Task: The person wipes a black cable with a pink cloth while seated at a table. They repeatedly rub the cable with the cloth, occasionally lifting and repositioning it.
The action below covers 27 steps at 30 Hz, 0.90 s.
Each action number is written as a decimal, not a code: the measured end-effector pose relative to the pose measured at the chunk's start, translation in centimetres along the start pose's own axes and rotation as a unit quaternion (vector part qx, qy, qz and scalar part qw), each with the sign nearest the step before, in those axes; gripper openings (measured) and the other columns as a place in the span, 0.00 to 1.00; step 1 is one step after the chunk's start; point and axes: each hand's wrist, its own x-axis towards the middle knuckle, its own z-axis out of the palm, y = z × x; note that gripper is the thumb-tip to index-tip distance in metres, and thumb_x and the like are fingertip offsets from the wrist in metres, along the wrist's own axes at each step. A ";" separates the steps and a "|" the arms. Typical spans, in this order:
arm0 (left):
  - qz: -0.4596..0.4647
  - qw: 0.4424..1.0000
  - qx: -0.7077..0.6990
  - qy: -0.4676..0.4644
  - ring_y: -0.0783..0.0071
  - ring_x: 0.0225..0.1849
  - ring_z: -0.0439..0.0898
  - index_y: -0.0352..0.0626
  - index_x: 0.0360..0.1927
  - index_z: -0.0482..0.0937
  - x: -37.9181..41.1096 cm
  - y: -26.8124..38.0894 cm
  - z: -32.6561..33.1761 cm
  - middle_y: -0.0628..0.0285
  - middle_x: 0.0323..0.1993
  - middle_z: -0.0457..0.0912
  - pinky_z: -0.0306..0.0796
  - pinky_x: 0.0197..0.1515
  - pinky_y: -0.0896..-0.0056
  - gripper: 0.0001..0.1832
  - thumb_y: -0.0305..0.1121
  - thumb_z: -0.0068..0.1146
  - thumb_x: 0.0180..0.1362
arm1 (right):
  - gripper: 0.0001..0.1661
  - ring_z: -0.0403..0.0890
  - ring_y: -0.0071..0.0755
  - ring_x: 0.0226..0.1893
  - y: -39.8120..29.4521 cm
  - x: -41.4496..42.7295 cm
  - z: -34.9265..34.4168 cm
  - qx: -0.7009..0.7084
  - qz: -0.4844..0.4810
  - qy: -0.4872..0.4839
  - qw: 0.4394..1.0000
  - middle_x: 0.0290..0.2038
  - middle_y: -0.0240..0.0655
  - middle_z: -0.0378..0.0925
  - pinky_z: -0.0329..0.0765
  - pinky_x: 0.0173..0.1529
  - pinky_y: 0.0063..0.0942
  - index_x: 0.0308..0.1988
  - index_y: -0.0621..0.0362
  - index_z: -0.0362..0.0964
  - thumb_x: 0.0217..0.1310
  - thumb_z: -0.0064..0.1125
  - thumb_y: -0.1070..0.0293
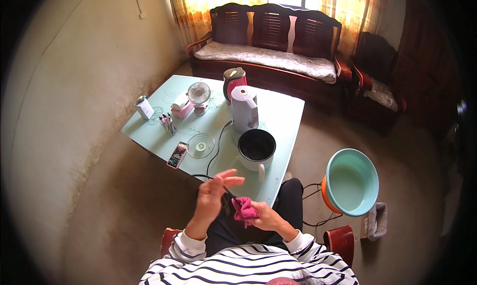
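Note:
My right hand [267,216] grips a bunched magenta cloth [245,209] wrapped around a black power cord [231,194]. Left of it, my left hand [211,196] has the cord running through it, with some fingers stretched out to the right; its exact grip is partly hidden. Beyond my hands, on the table, a white electric cooking pot [255,162] with a dark inside and a handle stands uncovered. Its apparent glass lid [201,146] lies to the left, knob in the middle. A length of black cord with a connector end [228,123] lies between lid and pot.
The glass-topped table [287,117] also bears a pale electric kettle [244,108], a red-and-black kettle [234,82], a small fan [199,95], a tissue box [182,110], a pen holder [168,125] and a phone [177,155]. At right, a teal basin [352,184] holds water beside a bin [377,221].

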 end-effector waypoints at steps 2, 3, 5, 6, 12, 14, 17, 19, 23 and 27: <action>0.014 0.996 -0.084 0.002 0.61 0.43 0.85 0.33 0.56 0.75 0.6 0.5 -1.6 0.51 0.37 0.85 0.74 0.58 0.54 0.26 0.48 0.36 0.75 | 0.17 0.85 0.31 0.35 4.1 -1.1 0.6 -0.057 0.008 0.000 0.998 0.36 0.37 0.83 0.79 0.42 0.30 0.46 0.58 0.76 0.54 0.62 0.78; 0.023 0.991 -0.129 0.005 0.60 0.41 0.86 0.34 0.55 0.75 0.9 0.6 -2.0 0.52 0.35 0.85 0.74 0.57 0.54 0.27 0.48 0.35 0.75 | 0.16 0.85 0.32 0.36 6.1 -1.8 0.6 -0.089 0.014 -0.002 0.996 0.38 0.38 0.83 0.79 0.43 0.31 0.46 0.58 0.76 0.54 0.61 0.78; 0.023 0.986 -0.159 0.051 0.61 0.34 0.85 0.34 0.53 0.76 1.2 0.7 -2.0 0.54 0.30 0.85 0.76 0.54 0.54 0.26 0.48 0.34 0.75 | 0.14 0.84 0.31 0.44 9.1 -3.1 0.5 -0.093 0.035 0.011 0.995 0.46 0.36 0.82 0.78 0.49 0.30 0.45 0.57 0.77 0.56 0.63 0.76; 0.024 0.980 -0.187 0.058 0.61 0.34 0.85 0.34 0.52 0.76 1.3 0.5 -2.2 0.54 0.31 0.85 0.76 0.53 0.54 0.26 0.48 0.34 0.76 | 0.14 0.83 0.30 0.45 10.1 -3.6 0.4 -0.070 0.046 0.026 0.996 0.47 0.35 0.82 0.77 0.51 0.29 0.45 0.58 0.77 0.57 0.63 0.76; 0.055 0.967 -0.234 0.083 0.63 0.35 0.85 0.34 0.52 0.76 1.3 1.2 -3.4 0.52 0.35 0.86 0.76 0.54 0.55 0.26 0.47 0.34 0.76 | 0.24 0.80 0.33 0.52 15.4 -5.9 -2.6 0.434 0.132 0.053 0.889 0.52 0.38 0.78 0.75 0.59 0.35 0.59 0.62 0.68 0.69 0.57 0.62; 0.031 0.978 -0.190 0.080 0.60 0.40 0.85 0.36 0.54 0.77 1.0 1.2 -2.5 0.53 0.38 0.86 0.74 0.56 0.52 0.25 0.47 0.35 0.76 | 0.29 0.78 0.40 0.56 13.7 -5.9 -4.3 0.526 0.078 0.099 0.841 0.56 0.40 0.75 0.74 0.62 0.41 0.63 0.61 0.63 0.70 0.55 0.58; 0.013 0.999 -0.051 -0.002 0.60 0.56 0.80 0.35 0.60 0.74 0.0 -1.0 -0.5 0.51 0.56 0.79 0.67 0.65 0.59 0.25 0.46 0.37 0.75 | 0.30 0.78 0.39 0.57 6.5 -3.2 -5.9 0.564 -0.002 0.127 0.816 0.57 0.40 0.75 0.73 0.62 0.39 0.64 0.61 0.63 0.67 0.58 0.60; 0.016 0.994 0.105 -0.038 0.63 0.60 0.77 0.34 0.61 0.73 -0.6 -2.1 1.7 0.52 0.63 0.74 0.64 0.67 0.64 0.25 0.44 0.39 0.75 | 0.30 0.78 0.34 0.55 4.3 -1.4 -6.1 0.409 -0.032 0.100 0.907 0.55 0.39 0.76 0.75 0.60 0.36 0.62 0.62 0.65 0.65 0.61 0.62; 0.032 0.989 0.134 -0.054 0.68 0.61 0.75 0.31 0.61 0.74 -0.6 -2.7 2.8 0.54 0.67 0.70 0.64 0.65 0.69 0.24 0.42 0.41 0.75 | 0.19 0.79 0.23 0.39 -1.7 1.8 -3.2 0.072 -0.081 -0.015 0.994 0.40 0.33 0.80 0.78 0.44 0.26 0.51 0.63 0.72 0.61 0.65 0.70; 0.006 0.995 0.092 -0.042 0.72 0.55 0.78 0.30 0.57 0.76 -0.5 -1.9 0.8 0.52 0.57 0.79 0.69 0.61 0.70 0.25 0.44 0.41 0.75 | 0.15 0.81 0.25 0.33 0.7 1.6 -0.6 0.029 -0.079 -0.011 0.996 0.33 0.35 0.82 0.77 0.41 0.26 0.47 0.61 0.74 0.59 0.63 0.74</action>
